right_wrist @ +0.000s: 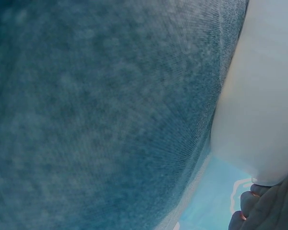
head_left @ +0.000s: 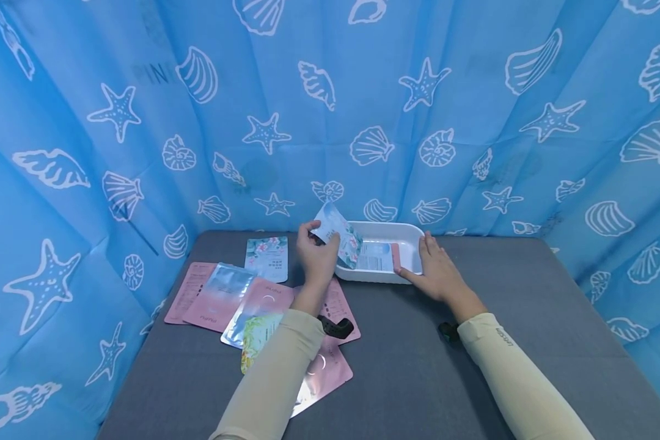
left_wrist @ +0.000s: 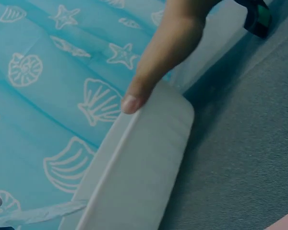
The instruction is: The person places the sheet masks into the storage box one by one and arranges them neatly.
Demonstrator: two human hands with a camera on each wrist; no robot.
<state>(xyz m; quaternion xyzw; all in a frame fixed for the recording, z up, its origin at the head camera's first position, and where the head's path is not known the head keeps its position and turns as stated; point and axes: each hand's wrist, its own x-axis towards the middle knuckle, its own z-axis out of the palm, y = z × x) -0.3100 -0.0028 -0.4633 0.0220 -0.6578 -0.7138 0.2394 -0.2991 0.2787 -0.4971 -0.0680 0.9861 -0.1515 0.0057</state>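
Note:
My left hand (head_left: pixel 317 260) pinches a light blue sheet-mask packet (head_left: pixel 338 235) with a pink-and-green floral print. The packet is tilted over the left end of a white plastic bin (head_left: pixel 385 278). Inside the bin, toward the front, lie a pale blue packet (head_left: pixel 375 256) and a pink edge beside it. At the bin's right end, my right hand (head_left: pixel 440 272) holds the rim, thumb on the front edge and fingers along the far right side. The left wrist view shows that thumb (left_wrist: pixel 134 98) on the rim, and the right wrist view shows curled fingers (right_wrist: pixel 252 203) near the bin's corner.
Left of the bin, a floral blue packet (head_left: pixel 267 260) lies on the grey table (head_left: pixel 407 379). Nearer, several overlapping packets spread out, including a pink-and-blue one (head_left: pixel 220 296) and a yellow-green one (head_left: pixel 258 336), partly under my left forearm. A blue shell-print curtain (head_left: pixel 352 122) hangs behind the table.

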